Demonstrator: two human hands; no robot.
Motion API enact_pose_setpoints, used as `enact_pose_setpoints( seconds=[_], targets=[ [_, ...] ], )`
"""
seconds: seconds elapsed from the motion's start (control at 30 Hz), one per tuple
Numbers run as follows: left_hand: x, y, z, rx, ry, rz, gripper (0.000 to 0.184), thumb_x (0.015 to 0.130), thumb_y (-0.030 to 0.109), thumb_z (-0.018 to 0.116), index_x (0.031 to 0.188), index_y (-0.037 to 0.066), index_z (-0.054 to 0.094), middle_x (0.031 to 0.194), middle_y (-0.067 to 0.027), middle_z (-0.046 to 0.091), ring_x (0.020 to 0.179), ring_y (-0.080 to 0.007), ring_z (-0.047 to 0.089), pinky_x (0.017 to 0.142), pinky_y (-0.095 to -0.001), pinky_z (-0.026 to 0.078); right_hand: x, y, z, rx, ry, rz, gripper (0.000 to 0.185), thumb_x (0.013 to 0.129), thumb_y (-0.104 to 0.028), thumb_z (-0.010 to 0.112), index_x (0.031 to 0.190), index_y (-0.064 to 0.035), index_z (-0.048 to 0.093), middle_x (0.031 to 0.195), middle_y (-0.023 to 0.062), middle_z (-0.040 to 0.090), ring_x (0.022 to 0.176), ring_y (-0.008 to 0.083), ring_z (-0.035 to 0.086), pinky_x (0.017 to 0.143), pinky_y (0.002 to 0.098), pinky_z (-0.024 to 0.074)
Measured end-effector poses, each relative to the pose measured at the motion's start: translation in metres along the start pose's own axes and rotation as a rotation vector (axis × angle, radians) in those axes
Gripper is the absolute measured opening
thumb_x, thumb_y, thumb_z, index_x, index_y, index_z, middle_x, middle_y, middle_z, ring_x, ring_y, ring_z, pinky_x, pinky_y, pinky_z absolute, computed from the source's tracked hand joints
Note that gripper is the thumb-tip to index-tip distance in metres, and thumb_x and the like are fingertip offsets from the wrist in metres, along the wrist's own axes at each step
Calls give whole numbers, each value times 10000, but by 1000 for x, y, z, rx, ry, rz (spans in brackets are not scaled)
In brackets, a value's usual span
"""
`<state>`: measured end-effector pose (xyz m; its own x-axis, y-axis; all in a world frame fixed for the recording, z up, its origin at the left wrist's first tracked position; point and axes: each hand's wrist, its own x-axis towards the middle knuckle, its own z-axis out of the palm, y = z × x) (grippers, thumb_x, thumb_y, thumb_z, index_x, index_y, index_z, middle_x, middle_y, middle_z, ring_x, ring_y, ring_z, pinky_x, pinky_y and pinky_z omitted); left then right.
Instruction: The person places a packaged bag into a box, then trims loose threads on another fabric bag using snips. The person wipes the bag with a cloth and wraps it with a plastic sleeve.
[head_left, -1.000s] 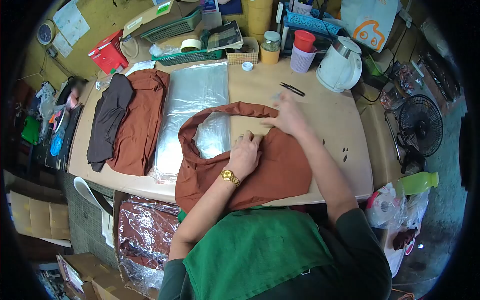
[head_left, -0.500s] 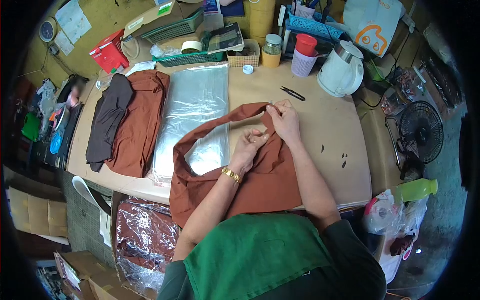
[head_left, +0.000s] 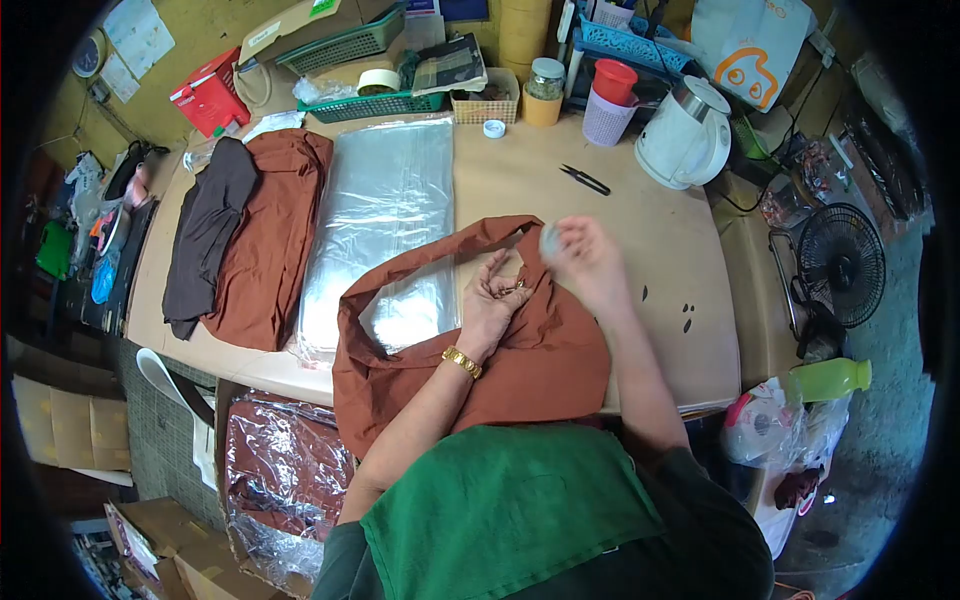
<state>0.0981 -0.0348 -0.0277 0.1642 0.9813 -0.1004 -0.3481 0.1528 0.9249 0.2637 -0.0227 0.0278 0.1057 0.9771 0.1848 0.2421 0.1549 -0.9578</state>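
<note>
A rust-brown cloth bag (head_left: 540,375) with a wide strap loop (head_left: 440,247) lies on the table in front of me. My left hand (head_left: 487,308), a gold watch on its wrist, is inside the loop, thumb and finger closed at the cloth's edge. A small shiny bit, too small to name, shows at those fingertips. Just right of the strap's upper end, my right hand (head_left: 590,262) is raised off the cloth, its curled fingers blurred by motion. Beside its thumb is a pale, smeared patch that I cannot make out.
Clear plastic sleeves (head_left: 385,200) and folded brown cloth (head_left: 275,240) lie to the left. Black thread snips (head_left: 585,180) lie beyond my right hand, with a white kettle (head_left: 685,135) behind them. A carton (head_left: 222,440) of plastic-wrapped brown goods stands below the table edge.
My right hand has let go of the strap's upper end and moved slightly right and down. My left hand stays at the cloth. The view has shifted slightly.
</note>
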Motion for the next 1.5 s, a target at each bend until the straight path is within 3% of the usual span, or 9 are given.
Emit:
enact_pose_setpoints(
  seconds=[0.33,0.6,0.67,0.77,1.03,1.13,1.2,1.4,1.5],
  targets=[
    [11,-34,-9,197,63,250,619,847,-132,618,1405,13,393,851,3,603,728,-35,562,630,-178,463,-1,48,50,-403,-211,124,175,833,-149,717,958,-49,648,961,160,676,933,320,651,843,417,501],
    [8,-28,-6,50,45,194,563,829,-129,653,1318,25,420,762,24,539,656,-14,493,590,-160,425,10,64,55,-307,21,173,149,893,-147,664,939,-9,631,873,104,695,802,193,650,750,336,508],
    [8,-21,-5,-2,52,149,559,833,-126,650,1316,24,412,760,25,536,651,-13,486,585,-158,421,7,56,40,124,-132,282,164,892,-145,667,942,6,631,887,78,697,788,129,617,729,292,496],
    [9,-20,-11,-81,24,121,578,840,-120,648,1330,33,382,761,30,535,641,-15,474,578,-158,417,-4,63,30,-84,-323,39,157,877,-129,679,937,9,634,866,74,691,757,133,614,706,304,502],
    [8,-24,-13,25,-57,130,583,852,-104,649,1339,74,382,790,15,575,682,-15,513,633,-156,433,2,55,53,-300,36,163,85,895,-65,668,916,0,616,806,45,658,727,99,575,669,269,473],
    [6,-25,-14,-33,-58,106,591,865,-95,644,1356,83,367,834,-3,607,723,-17,546,663,-152,443,5,71,42,47,36,172,94,905,-93,666,917,-11,623,790,49,659,702,103,575,650,273,474],
    [7,-18,-11,-79,-24,80,602,868,-100,635,1367,85,354,855,-12,618,742,-21,561,674,-154,451,0,61,26,272,-287,244,192,903,-176,680,924,3,615,788,93,688,723,130,622,683,296,506],
    [8,-22,-13,128,-87,145,604,873,-108,600,1379,76,329,877,-22,625,797,-41,594,666,-168,462,2,63,47,-528,-13,-37,142,921,-131,658,904,0,605,771,86,667,722,139,626,669,299,499],
    [5,-22,-17,113,-143,161,589,877,-106,587,1376,73,330,890,-28,631,797,-52,601,672,-181,480,8,61,57,-355,70,110,144,921,-126,653,916,5,595,766,99,669,732,147,641,669,302,502]
  ],
)
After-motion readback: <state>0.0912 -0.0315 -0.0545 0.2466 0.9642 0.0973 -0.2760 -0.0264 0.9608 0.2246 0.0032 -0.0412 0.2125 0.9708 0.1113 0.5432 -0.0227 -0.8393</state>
